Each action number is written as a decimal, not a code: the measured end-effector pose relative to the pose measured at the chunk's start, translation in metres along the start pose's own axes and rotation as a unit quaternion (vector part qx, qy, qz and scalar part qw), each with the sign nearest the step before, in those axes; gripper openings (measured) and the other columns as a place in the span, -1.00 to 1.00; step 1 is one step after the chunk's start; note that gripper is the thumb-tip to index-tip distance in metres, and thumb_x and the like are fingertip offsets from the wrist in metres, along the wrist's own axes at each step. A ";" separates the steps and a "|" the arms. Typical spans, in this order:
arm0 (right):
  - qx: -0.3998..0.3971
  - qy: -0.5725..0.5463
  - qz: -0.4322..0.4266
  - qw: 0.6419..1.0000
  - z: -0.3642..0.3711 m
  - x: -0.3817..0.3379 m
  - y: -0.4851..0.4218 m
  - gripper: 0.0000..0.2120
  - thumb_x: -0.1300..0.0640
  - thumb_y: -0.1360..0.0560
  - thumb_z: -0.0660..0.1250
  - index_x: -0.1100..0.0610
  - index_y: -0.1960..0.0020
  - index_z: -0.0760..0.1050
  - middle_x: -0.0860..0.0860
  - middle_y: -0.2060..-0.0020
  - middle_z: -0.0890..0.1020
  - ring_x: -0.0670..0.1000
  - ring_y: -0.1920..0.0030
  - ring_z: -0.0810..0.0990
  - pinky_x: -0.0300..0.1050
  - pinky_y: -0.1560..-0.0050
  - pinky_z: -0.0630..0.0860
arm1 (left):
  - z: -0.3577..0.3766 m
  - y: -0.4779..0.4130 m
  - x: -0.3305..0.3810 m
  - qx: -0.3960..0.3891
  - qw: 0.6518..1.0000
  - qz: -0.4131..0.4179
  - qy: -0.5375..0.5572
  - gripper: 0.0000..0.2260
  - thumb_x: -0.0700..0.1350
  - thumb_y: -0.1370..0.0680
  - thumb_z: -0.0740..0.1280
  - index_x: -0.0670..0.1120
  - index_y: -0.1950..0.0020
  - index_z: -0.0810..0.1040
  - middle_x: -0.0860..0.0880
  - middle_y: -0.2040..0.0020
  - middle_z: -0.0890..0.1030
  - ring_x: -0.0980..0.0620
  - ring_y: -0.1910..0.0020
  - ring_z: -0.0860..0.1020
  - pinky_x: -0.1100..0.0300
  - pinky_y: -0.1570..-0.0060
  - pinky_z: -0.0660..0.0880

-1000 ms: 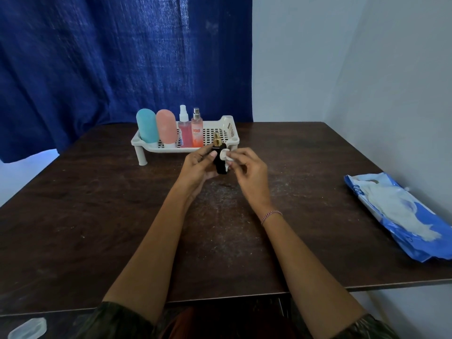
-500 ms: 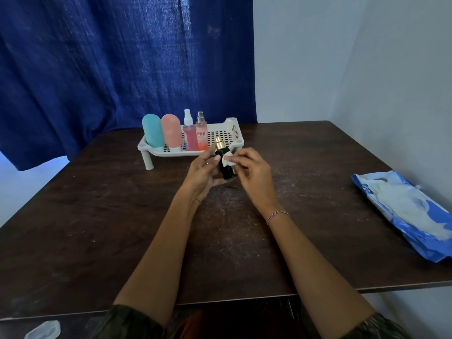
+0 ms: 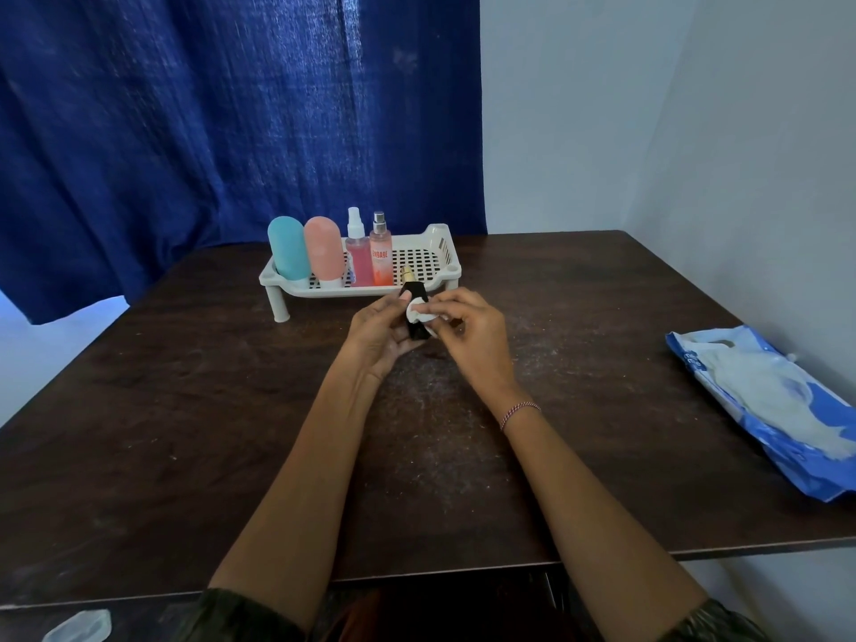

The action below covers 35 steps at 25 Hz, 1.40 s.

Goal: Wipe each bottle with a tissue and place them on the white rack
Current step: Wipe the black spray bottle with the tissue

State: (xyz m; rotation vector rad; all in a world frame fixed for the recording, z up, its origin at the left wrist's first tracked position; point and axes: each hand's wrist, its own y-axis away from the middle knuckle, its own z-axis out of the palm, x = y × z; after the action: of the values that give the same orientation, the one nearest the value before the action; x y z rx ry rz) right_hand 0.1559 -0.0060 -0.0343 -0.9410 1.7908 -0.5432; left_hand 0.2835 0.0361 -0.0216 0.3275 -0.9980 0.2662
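Observation:
My left hand (image 3: pixel 380 333) grips a small black bottle (image 3: pixel 413 289) with a gold top, held upright just in front of the white rack (image 3: pixel 443 264). My right hand (image 3: pixel 468 329) pinches a white tissue (image 3: pixel 418 311) and presses it against the bottle's side. On the rack's left part stand a teal bottle (image 3: pixel 288 247), a pink bottle (image 3: pixel 323 252), a clear pink spray bottle (image 3: pixel 357 252) and an orange-pink spray bottle (image 3: pixel 381 252). The rack's right part holds nothing.
A blue and white pack of wipes (image 3: pixel 771 405) lies by the right edge of the dark wooden table (image 3: pixel 185 410), near the wall. A blue curtain (image 3: pixel 208 108) hangs behind the table. A clear plastic piece (image 3: pixel 76 625) shows at the bottom left.
The tissue has slid down and across the black bottle's side. Both hands stay in front of the rack; the view has shifted slightly.

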 end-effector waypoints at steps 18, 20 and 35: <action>0.031 -0.040 0.019 0.999 -0.002 0.000 -0.001 -0.85 0.26 -0.38 0.45 0.22 0.05 0.61 0.01 0.07 0.55 -0.08 -0.02 0.54 -0.26 0.00 0.53 | 0.007 0.000 0.002 0.000 0.986 -0.052 0.158 -0.71 -0.26 -0.63 0.12 -0.30 -0.34 0.34 -0.28 -0.28 0.49 -0.20 -0.11 0.56 -0.17 -0.06 0.54; 0.018 -0.017 -0.009 1.000 0.002 -0.002 0.002 -0.84 0.26 -0.41 0.42 0.23 0.01 0.59 0.05 0.03 0.53 -0.03 -0.10 0.51 -0.18 -0.09 0.53 | 0.007 0.001 0.003 -0.002 0.987 -0.045 0.155 -0.71 -0.26 -0.62 0.12 -0.32 -0.33 0.35 -0.29 -0.28 0.49 -0.18 -0.08 0.57 -0.10 0.05 0.59; -0.005 -0.073 0.015 0.997 -0.003 -0.005 0.001 -0.82 0.33 -0.43 0.38 0.23 -0.02 0.59 0.06 0.04 0.55 -0.08 -0.09 0.51 -0.22 -0.12 0.51 | -0.001 0.007 0.009 -0.108 0.992 0.000 0.060 -0.68 -0.24 -0.65 0.05 -0.19 -0.39 0.36 -0.19 -0.16 0.58 -0.07 -0.12 0.58 0.02 -0.05 0.59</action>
State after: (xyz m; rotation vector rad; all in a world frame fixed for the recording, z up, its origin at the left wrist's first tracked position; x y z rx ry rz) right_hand 0.1538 -0.0017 -0.0310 -0.9349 1.6746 -0.4365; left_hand 0.2866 0.0432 -0.0132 0.1132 -0.8995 0.1742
